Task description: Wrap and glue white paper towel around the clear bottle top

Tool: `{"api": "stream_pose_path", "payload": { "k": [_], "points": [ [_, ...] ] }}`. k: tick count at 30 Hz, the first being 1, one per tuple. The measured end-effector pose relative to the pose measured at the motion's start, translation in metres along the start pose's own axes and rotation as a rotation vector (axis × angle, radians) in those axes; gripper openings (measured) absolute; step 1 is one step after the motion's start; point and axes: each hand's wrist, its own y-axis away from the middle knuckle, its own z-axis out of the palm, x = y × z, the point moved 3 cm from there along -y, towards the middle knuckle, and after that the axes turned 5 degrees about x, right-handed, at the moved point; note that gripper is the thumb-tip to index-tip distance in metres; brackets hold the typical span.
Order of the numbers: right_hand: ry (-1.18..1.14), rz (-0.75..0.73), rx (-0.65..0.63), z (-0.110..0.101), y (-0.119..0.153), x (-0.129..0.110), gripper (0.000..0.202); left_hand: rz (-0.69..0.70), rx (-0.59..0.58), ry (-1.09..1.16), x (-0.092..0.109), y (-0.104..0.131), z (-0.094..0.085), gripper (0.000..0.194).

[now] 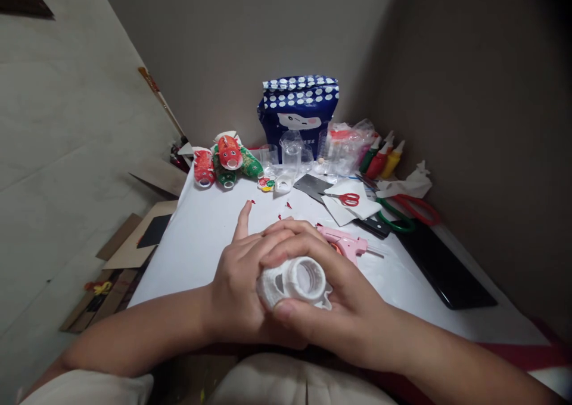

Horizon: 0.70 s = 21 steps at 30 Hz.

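Note:
A white, wrapped bottle-like piece point(272, 283) with a round open neck facing me is held close to the table's near edge. My right hand point(339, 292) curls over it from the right, thumb below the neck and fingers across the top. From the left, my left hand point(239, 280) presses against its side, one finger pointing up and away while the others lie partly under my right hand. The far end of the piece is hidden by both hands. Just beyond them lies a pink glue gun point(351, 244).
Red and green fish figures point(230, 152) stand at the back left, beside a blue bag point(299, 119). Paint bottles point(379, 159), red-handled scissors point(348, 199), larger green-handled scissors point(395, 219) and a black phone point(447, 268) occupy the right. Cardboard point(138, 238) is at the left.

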Motion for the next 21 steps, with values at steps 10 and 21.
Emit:
{"api": "stream_pose_path", "payload": {
  "k": [10, 21],
  "points": [
    [0.022, 0.02, 0.012, -0.0004, 0.0017, -0.0005, 0.028, 0.042, 0.019, -0.047, 0.004, -0.0013, -0.0012, 0.056],
    [0.076, -0.004, 0.123, 0.0084, -0.001, -0.007, 0.025, 0.038, 0.016, -0.075, 0.0054, 0.0033, -0.0034, 0.06]
  ]
}}
